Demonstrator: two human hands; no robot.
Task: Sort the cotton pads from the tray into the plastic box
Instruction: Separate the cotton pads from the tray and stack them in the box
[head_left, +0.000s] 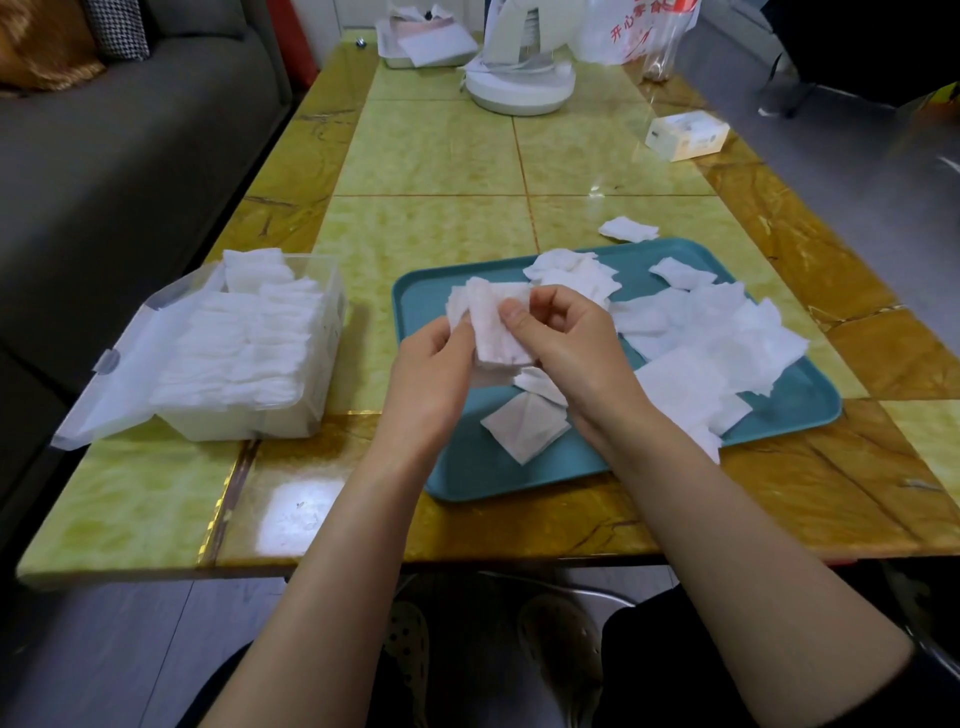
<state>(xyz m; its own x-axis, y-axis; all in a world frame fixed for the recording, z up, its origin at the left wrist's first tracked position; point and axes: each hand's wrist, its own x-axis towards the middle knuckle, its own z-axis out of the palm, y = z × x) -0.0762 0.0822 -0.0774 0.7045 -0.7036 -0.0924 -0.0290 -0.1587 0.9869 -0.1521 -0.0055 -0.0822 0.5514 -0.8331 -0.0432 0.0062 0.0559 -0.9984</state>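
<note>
The only writing that can be read is on the white bag (639, 31) at the far end of the table (431, 156): red characters, 开心 plainly, the next ones partly cut off. A small carton (685, 134) near the far right edge bears print too small to read.

Both bare forearms reach in from below, and the hands meet over the near left part of the tray (467, 467). The left hand (431, 364) curls its fingers round the lower left edge of a small stack (493, 327) of cotton pads. The right hand (566, 343) pinches the same stack, thumb pressed on its front face and fingers behind. The stack is nearly upright, broad face toward the camera, top leaning a little left.

The teal tray lies with its long side across the table. Loose pads (717, 343) overlap flat on its right half, and a few hang over the near right rim. One stray pad (627, 229) lies on the table just beyond the tray.

The clear box (249, 353) sits left of the tray, apart from it, its long axis running away from the person. Its lid (119, 374) is open and hangs to the left. The box is packed with pads set on edge in rows.
</note>
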